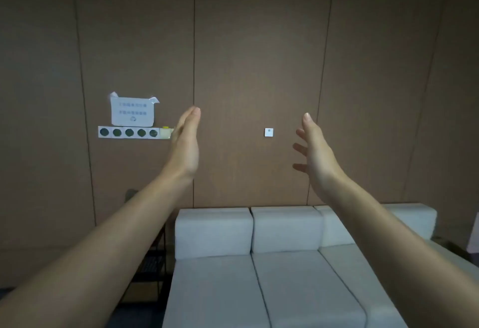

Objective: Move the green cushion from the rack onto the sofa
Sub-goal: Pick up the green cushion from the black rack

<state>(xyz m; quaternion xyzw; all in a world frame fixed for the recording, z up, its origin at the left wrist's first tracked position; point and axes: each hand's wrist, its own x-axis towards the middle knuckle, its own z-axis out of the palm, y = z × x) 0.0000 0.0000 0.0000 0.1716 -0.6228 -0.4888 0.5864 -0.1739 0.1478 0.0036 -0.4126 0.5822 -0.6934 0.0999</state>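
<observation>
Both hands empty: left hand (185,143) and right hand (315,150) raised, palms facing, spread cushion-wide, likely pre-shaping. Green cushion not visible. Dark rack (151,265) beside sofa (259,286), seat bare.

— How many hands?
— Two: a left hand (185,143) and a right hand (315,151).
— And sofas?
— One sofa (261,275), one paper note (132,111), five black dots (129,132).
</observation>
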